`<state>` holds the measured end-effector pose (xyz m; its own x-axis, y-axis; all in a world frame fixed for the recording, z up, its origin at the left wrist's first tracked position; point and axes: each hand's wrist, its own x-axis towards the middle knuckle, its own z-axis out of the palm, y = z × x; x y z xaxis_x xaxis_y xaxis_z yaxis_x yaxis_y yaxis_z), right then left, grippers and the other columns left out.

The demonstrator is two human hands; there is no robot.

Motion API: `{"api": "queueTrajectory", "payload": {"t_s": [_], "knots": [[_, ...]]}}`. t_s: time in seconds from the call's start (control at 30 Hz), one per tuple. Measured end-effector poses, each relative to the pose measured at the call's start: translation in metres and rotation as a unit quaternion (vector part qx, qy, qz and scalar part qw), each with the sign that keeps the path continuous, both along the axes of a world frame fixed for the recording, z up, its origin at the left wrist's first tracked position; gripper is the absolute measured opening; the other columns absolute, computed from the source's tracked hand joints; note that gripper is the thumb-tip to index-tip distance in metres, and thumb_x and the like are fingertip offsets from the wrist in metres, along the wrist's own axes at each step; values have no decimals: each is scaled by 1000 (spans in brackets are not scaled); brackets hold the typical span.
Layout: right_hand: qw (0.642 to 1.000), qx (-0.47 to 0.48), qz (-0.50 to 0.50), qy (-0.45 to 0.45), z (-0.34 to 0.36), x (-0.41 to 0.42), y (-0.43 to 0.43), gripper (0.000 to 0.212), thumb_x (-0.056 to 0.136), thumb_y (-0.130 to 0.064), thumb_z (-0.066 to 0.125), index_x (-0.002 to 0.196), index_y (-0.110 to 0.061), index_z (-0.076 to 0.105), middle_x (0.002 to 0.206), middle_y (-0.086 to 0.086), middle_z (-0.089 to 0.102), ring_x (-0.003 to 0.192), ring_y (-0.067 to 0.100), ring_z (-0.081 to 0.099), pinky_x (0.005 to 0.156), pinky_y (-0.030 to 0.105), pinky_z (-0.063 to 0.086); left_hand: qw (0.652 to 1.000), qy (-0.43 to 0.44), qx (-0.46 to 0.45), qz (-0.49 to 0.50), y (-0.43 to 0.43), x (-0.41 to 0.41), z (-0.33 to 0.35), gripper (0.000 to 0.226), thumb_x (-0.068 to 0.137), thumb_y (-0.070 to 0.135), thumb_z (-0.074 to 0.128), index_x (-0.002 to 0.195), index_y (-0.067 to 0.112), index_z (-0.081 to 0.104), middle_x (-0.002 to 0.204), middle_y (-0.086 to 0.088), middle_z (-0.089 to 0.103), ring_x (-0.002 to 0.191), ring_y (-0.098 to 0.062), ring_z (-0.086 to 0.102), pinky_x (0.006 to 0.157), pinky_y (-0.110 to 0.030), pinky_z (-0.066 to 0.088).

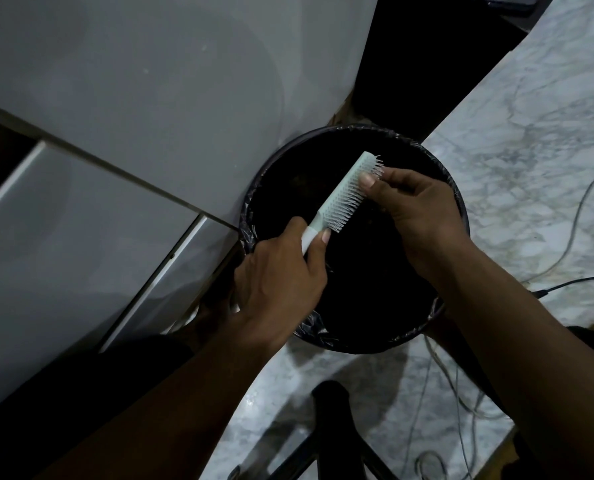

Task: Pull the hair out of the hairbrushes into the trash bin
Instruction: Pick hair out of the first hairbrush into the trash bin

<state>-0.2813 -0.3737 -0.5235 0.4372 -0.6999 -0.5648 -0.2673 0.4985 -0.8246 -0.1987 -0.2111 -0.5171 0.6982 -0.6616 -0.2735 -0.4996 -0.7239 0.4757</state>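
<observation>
- Marble floor [323, 393] fills the near right, crossed by thin cables [440, 375], with a dark object, too dim to identify, at the near edge.
- Left hand [281, 271] is closed around the white handle of the hairbrush [344, 195], thumb lying along the handle just below the bristles.
- Hairbrush, pale green with white bristles facing right, slants up and to the right above the open mouth of the trash bin [458, 206].
- Right hand [423, 209] pinches at the bristles near the far tip of the brush, thumb and fingers drawn together; whether hair is held there cannot be told.
- Trash bin is round, lined with a black bag, its inside too dark to read.
- Grey cabinet fronts [132, 98] rise far and left, touching the bin's rim.
</observation>
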Motion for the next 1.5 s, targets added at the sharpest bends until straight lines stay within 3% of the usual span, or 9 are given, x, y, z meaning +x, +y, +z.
{"api": "queueTrajectory", "payload": {"t_s": [0.17, 0.23, 0.3, 0.53, 0.67, 0.97, 1.23, 1.37, 1.5], "knots": [[1000, 24, 16, 8, -3, -1, 5, 35, 82, -36, 81, 96, -4, 79, 93, 13, 80, 87, 25, 78, 84, 39, 61, 1000, 6, -4, 2, -2, 1, 3, 27, 102, 54, 40, 90, 30, 40, 58, 9, 47, 49, -8, 42, 47, -28, 24], [999, 36, 20, 1, -3, 0, 4, 30, 85, -34, 79, 89, -4, 78, 82, 10, 79, 73, 21, 76, 73, 33, 61, 1000, 9, -4, 5, -2, 1, 3, 27, 102, 54, 40, 89, 30, 40, 58, 9, 46, 49, -7, 41, 47, -27, 23], [999, 43, 18, -6, -3, 0, 4, 26, 85, -30, 79, 85, -4, 78, 76, 8, 77, 65, 17, 73, 67, 30, 58, 1000, 13, -2, 8, -2, 2, 2, 28, 102, 55, 40, 88, 30, 40, 59, 8, 48, 49, -8, 43, 47, -28, 23], [1000, 29, 5, 10, -2, -1, 6, 27, 84, -17, 79, 89, 9, 75, 88, 26, 76, 75, 31, 74, 78, 42, 64, 999, 27, 3, 19, -1, 1, -3, 30, 100, 57, 38, 88, 30, 42, 64, 4, 57, 61, -24, 59, 55, -33, 37], [997, -46, 25, 53, -6, 0, 4, 22, 87, -19, 78, 69, -8, 72, 67, 7, 72, 62, 17, 69, 70, 34, 62, 999, 31, 18, 26, -1, 1, -4, 30, 100, 58, 38, 89, 30, 42, 67, 4, 59, 62, -24, 59, 56, -32, 37], [985, -133, 95, 59, -4, -2, 4, 21, 95, -17, 68, 75, -22, 74, 60, -11, 70, 59, 1, 63, 62, 17, 52, 995, 52, 39, 80, -1, 7, -7, 36, 98, 60, 38, 84, 28, 43, 73, 2, 60, 71, -28, 61, 62, -37, 44], [988, -120, 81, 55, 0, -1, 3, 14, 97, -12, 64, 90, -6, 75, 75, 7, 74, 63, 3, 69, 63, 19, 56, 991, 57, 42, 112, -1, 11, -8, 37, 98, 60, 39, 84, 26, 46, 75, 3, 62, 72, -25, 61, 62, -36, 45], [989, -114, 73, 54, 1, -3, 1, 20, 97, -15, 65, 80, -14, 75, 67, 0, 73, 81, 29, 76, 74, 39, 61, 988, 60, 41, 139, -1, 14, -9, 38, 98, 60, 40, 87, 25, 51, 77, 3, 63, 72, -23, 62, 63, -37, 48], [990, -111, 59, 71, 3, -4, -4, 22, 97, -18, 65, 77, -19, 74, 71, -1, 73, 80, 24, 73, 75, 36, 59, 985, 67, 24, 157, -1, 15, -10, 39, 97, 61, 42, 86, 25, 50, 75, 3, 64, 72, -24, 63, 65, -40, 52]]}}
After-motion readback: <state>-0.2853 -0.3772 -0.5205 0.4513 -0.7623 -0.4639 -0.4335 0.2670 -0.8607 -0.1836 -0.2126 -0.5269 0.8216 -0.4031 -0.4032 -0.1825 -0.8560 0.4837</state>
